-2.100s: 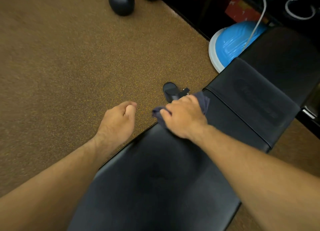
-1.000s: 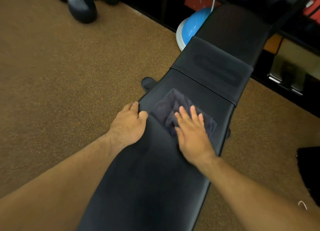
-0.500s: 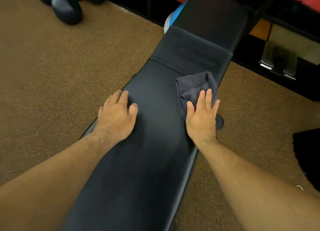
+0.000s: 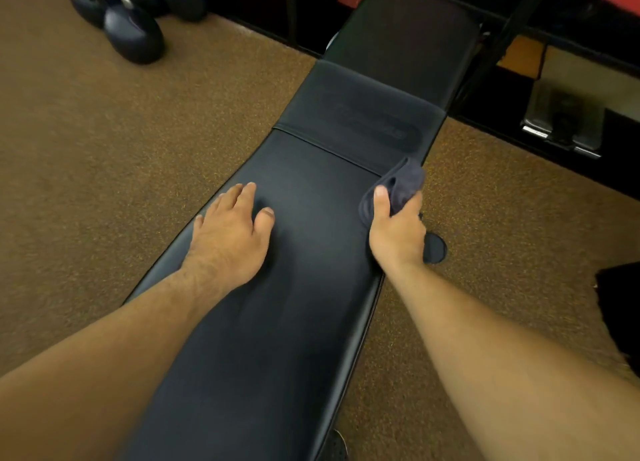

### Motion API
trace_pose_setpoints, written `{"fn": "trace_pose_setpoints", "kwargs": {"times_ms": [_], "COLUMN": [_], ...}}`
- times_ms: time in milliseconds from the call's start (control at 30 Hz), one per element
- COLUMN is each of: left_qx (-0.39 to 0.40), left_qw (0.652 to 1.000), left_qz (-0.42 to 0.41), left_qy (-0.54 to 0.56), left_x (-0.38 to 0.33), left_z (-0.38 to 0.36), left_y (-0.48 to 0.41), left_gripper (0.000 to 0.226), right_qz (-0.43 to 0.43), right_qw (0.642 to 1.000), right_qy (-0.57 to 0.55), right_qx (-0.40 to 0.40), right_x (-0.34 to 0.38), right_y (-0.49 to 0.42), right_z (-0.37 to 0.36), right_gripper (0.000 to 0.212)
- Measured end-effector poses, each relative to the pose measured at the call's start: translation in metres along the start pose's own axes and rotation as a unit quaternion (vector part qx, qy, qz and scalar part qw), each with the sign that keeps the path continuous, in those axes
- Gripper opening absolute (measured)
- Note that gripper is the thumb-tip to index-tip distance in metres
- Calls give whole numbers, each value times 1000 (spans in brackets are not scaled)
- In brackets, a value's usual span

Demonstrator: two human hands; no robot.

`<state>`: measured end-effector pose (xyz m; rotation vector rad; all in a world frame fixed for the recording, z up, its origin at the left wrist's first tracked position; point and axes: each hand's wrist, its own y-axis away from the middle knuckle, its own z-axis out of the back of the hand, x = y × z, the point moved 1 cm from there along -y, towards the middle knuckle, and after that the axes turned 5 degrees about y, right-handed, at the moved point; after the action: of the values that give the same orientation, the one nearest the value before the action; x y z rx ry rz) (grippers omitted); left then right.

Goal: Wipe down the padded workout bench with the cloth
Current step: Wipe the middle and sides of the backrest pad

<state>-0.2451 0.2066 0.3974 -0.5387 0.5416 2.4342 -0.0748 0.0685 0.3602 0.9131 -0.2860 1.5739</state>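
The black padded bench (image 4: 304, 287) runs from the bottom of the view up to its back pad at top centre. My right hand (image 4: 396, 233) grips the dark grey cloth (image 4: 401, 185) at the bench's right edge, thumb on top and fingers wrapped over the side. The cloth is bunched up and hangs over that edge, just below the seam between the pads. My left hand (image 4: 232, 239) lies flat on the pad near the left edge, fingers spread, holding nothing.
Brown speckled floor (image 4: 104, 149) lies on both sides of the bench. Dark kettlebells (image 4: 133, 32) stand at the top left. A black rack with metal plates (image 4: 561, 124) lines the back right. A black bench foot (image 4: 434, 249) shows under my right hand; a dark object (image 4: 620, 304) sits at the right edge.
My right hand has slid the cloth from the pad's middle to the right edge and curled around it. My left hand has moved from the left edge onto the pad and flattened.
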Motion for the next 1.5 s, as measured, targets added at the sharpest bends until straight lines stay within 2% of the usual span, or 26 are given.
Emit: {"fn": "trace_pose_setpoints", "kwargs": {"times_ms": [100,267,467,567,733,900,1067,1300,1400,1500], "left_qx": [-8,-7,-8,3,12,11,18,4,3,10], "left_qw": [1000,1000,1000,1000,1000,1000,1000,1000,1000,1000], "left_qz": [1,10,10,3,-5,-3,-10,-12,-6,9], "left_qy": [8,15,15,0,-2,5,4,7,10,24], "left_x": [5,16,19,21,35,54,65,81,90,95], "left_z": [-1,2,5,4,7,9,6,12,16,20], "left_y": [0,-6,-16,-12,1,19,36,44,46,49], "left_gripper": [59,59,63,62,63,62,62,61,61,60], "right_qz": [-9,-14,-12,0,-32,2,9,-34,11,95], "right_qw": [999,995,997,998,996,997,998,997,997,994], "right_qy": [-37,-91,-72,-57,-79,-66,-67,-9,-5,15], "right_qx": [18,-23,-12,-13,-23,-30,-10,-63,-74,-51], "right_x": [-2,-18,-57,-50,-35,-69,-98,-58,-55,-75], "right_y": [-9,12,89,73,40,110,185,95,97,149], "right_z": [2,-5,-10,-10,-13,-25,-36,-25,-28,-32], "right_gripper": [80,51,43,47,51,49,58,52,55,58]}}
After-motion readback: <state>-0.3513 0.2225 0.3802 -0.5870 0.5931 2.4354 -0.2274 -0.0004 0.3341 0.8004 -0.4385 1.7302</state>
